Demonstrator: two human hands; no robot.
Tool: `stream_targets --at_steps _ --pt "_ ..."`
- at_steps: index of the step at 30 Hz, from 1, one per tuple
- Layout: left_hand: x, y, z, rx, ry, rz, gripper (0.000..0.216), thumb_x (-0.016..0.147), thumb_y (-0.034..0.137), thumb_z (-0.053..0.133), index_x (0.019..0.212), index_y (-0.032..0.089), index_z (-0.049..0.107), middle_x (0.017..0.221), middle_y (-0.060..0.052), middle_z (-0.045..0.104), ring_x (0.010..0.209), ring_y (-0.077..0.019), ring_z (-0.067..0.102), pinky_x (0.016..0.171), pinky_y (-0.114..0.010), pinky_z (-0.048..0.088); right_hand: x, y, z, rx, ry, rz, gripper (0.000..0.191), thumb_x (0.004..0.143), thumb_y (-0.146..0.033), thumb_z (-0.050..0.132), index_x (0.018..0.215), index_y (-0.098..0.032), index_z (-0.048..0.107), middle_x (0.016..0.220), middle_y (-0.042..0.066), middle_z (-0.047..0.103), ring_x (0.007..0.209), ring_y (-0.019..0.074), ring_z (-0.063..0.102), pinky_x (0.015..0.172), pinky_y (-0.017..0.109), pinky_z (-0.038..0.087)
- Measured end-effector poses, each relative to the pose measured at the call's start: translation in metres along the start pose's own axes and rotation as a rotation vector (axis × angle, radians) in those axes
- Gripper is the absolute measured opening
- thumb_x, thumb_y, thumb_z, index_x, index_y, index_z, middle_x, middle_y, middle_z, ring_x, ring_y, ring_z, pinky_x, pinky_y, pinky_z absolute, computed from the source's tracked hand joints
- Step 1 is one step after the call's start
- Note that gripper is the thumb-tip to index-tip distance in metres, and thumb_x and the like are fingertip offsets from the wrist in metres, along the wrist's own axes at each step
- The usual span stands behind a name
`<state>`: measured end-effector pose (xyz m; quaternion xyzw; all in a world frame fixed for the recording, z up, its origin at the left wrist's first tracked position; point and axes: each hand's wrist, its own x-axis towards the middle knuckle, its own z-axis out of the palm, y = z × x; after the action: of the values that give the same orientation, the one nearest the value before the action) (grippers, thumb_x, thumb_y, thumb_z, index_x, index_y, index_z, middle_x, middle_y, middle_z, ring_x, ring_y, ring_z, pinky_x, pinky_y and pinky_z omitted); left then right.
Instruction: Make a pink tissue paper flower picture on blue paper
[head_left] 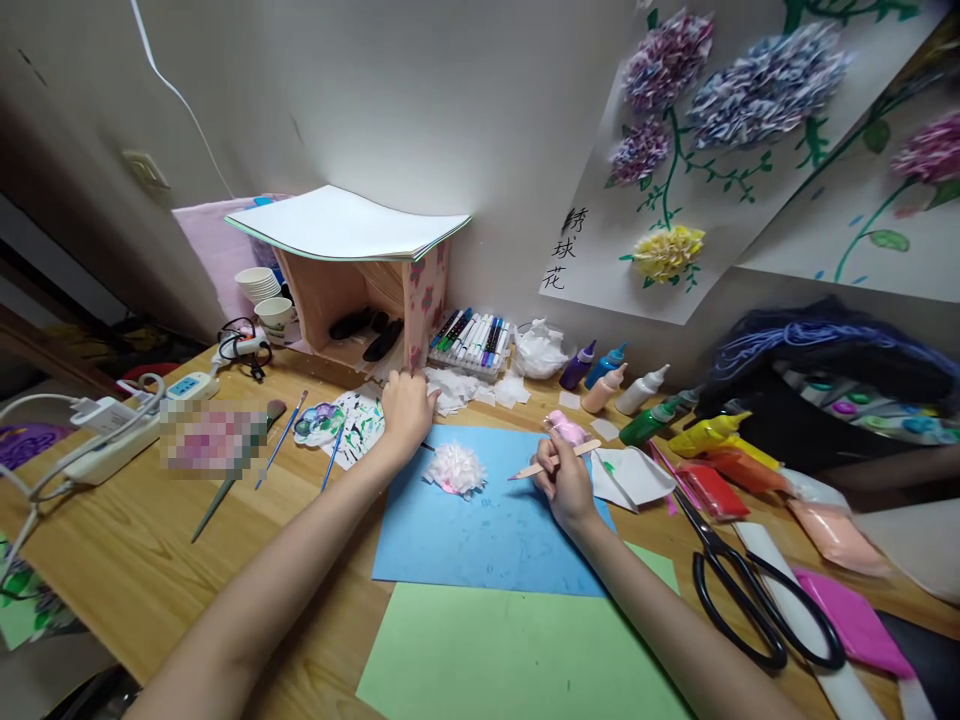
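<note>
My right hand (564, 480) is closed round a pencil (553, 460), its tip pointing left over a blue sheet of paper (487, 530). A pink-white tissue flower (454, 467) lies on that sheet just left of the pencil tip. A small pink lump (564, 426) sits behind my right hand. My left hand (406, 404) reaches forward to the pile of white tissue scraps (459, 388) at the foot of a pink box shelf (375, 300), fingers curled at the shelf's front corner; what they grip is hidden.
A green sheet (510, 650) lies nearest me. Black scissors (750, 590), paint bottles (637, 395) and coloured clay packs (847, 610) lie at right. Markers (471, 342) stand at the wall. Brushes (281, 440), a paint-smeared palette (341, 420) and a power strip (120, 430) lie at left.
</note>
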<state>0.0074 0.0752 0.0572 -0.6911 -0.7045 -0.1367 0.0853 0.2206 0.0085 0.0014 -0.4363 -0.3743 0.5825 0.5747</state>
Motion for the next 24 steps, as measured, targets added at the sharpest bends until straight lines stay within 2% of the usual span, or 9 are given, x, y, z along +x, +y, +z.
stream_targets --at_steps 3,8,14,18,20,21,24 --pt "0.011 0.005 0.01 -0.035 -0.005 -0.04 0.024 0.081 0.033 0.056 0.091 0.013 0.065 0.094 -0.014 0.064 0.093 -0.0295 0.055 0.07 -0.034 0.043 0.001 0.001 0.001 -0.017 0.001 -0.007 0.053 0.084 -0.052 0.043 0.045 -0.018 0.034 0.033 -0.007 0.027 0.025 0.0024 0.022 0.031 0.02 0.009" --pt "0.011 0.005 0.014 -0.081 0.0 -0.077 0.022 0.085 0.027 0.048 0.087 0.016 0.067 0.088 -0.012 0.066 0.087 -0.0269 0.058 0.066 -0.033 0.042 0.0 0.0 0.001 -0.013 0.007 -0.017 0.055 0.084 -0.056 0.039 0.045 -0.018 0.034 0.032 -0.007 0.027 0.025 0.0026 0.024 0.031 0.02 0.009" --pt "0.005 -0.01 -0.002 -0.265 0.118 -0.078 0.02 0.084 0.028 0.05 0.082 0.018 0.067 0.084 -0.009 0.065 0.088 -0.0251 0.054 0.07 -0.033 0.041 -0.001 0.001 0.0 -0.029 0.004 -0.026 0.055 0.085 -0.057 0.038 0.045 -0.018 0.035 0.034 -0.007 0.029 0.026 0.0029 0.025 0.031 0.02 0.01" --pt "-0.013 -0.017 -0.024 -0.545 0.153 0.03 0.016 0.083 0.028 0.053 0.08 0.019 0.066 0.081 -0.004 0.064 0.08 -0.0188 0.053 0.074 -0.03 0.04 -0.001 0.001 0.0 -0.028 -0.026 -0.039 0.054 0.086 -0.055 0.037 0.046 -0.018 0.036 0.034 -0.006 0.03 0.026 0.0039 0.026 0.032 0.021 0.013" --pt "-0.031 -0.016 -0.037 -0.715 0.084 0.079 0.016 0.082 0.031 0.055 0.08 0.019 0.065 0.081 -0.002 0.064 0.078 -0.0161 0.053 0.074 -0.028 0.039 -0.003 0.0 0.0 -0.048 -0.03 -0.053 0.054 0.086 -0.055 0.037 0.047 -0.019 0.037 0.035 -0.006 0.031 0.027 0.0043 0.027 0.032 0.021 0.014" --pt "-0.042 -0.014 -0.044 -0.792 0.005 0.096 0.017 0.082 0.032 0.055 0.079 0.019 0.065 0.081 -0.002 0.064 0.077 -0.015 0.053 0.072 -0.026 0.039 -0.004 -0.001 0.0 -0.064 -0.035 -0.067 0.054 0.086 -0.055 0.037 0.047 -0.018 0.038 0.036 -0.006 0.031 0.027 0.0045 0.028 0.032 0.021 0.015" --pt "-0.077 -0.009 -0.058 -0.95 -0.344 0.136 0.019 0.08 0.035 0.058 0.075 0.018 0.066 0.079 -0.001 0.065 0.074 -0.0128 0.054 0.068 -0.024 0.038 -0.012 -0.005 0.003 -0.113 -0.099 -0.134 0.054 0.088 -0.054 0.035 0.047 -0.019 0.04 0.037 -0.006 0.031 0.029 0.0055 0.03 0.034 0.022 0.018"
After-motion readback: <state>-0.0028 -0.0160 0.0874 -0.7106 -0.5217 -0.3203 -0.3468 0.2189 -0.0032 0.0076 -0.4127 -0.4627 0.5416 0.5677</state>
